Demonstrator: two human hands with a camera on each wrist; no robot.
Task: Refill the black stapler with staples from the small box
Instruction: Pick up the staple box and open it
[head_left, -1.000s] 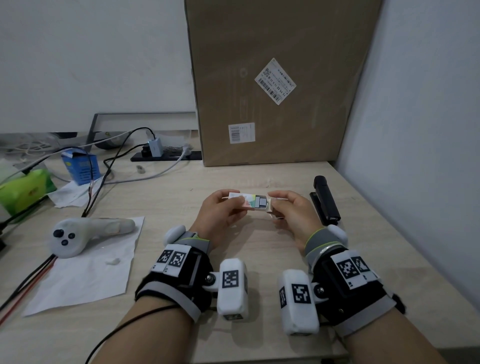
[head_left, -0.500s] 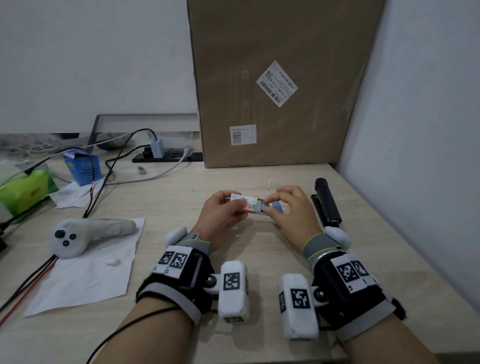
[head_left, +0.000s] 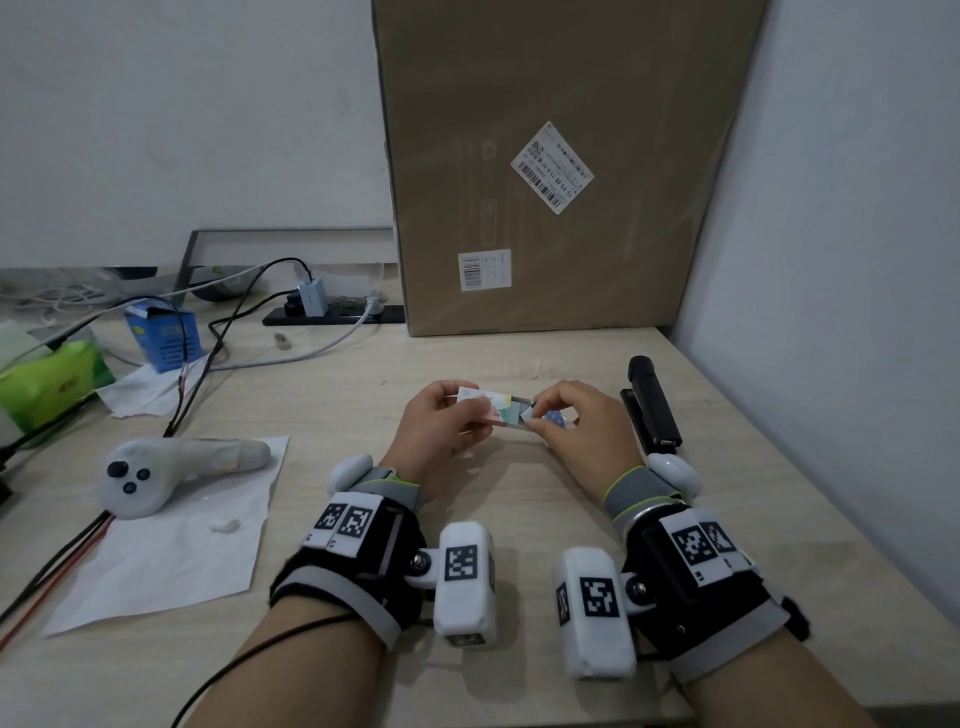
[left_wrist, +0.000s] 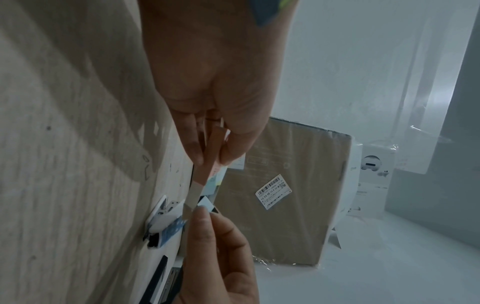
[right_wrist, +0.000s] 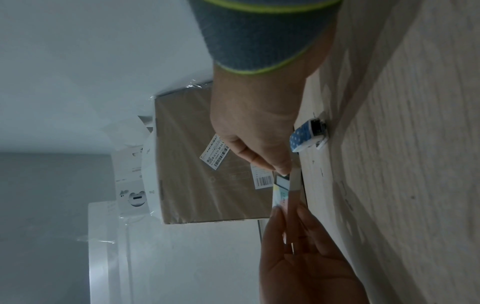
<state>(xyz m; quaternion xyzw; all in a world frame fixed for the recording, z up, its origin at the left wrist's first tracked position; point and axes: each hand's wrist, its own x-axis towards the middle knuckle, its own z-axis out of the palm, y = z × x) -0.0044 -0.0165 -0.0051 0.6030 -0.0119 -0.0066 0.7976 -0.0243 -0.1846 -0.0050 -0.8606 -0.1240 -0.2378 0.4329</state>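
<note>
My left hand (head_left: 457, 410) grips the small staple box (head_left: 485, 408), a white sleeve with green and pink print, just above the table's middle. My right hand (head_left: 537, 414) pinches the grey inner tray (head_left: 521, 414) that sticks out of the sleeve's right end. The left wrist view shows the sleeve (left_wrist: 215, 174) between my left fingertips and the tray (left_wrist: 193, 195) reaching to my right fingertips. The right wrist view shows the same pinch on the tray (right_wrist: 294, 185). The black stapler (head_left: 652, 402) lies closed on the table, right of my right hand, untouched.
A small blue dotted item (head_left: 555, 419) lies on the table under my right hand. A large cardboard box (head_left: 561, 166) leans at the back, with the wall close on the right. A white controller (head_left: 171, 473) on paper, cables and a blue carton (head_left: 163, 335) sit to the left.
My right fingers have shifted onto the box's right end and now pinch the tray. The left hand keeps its hold. The stapler has not moved.
</note>
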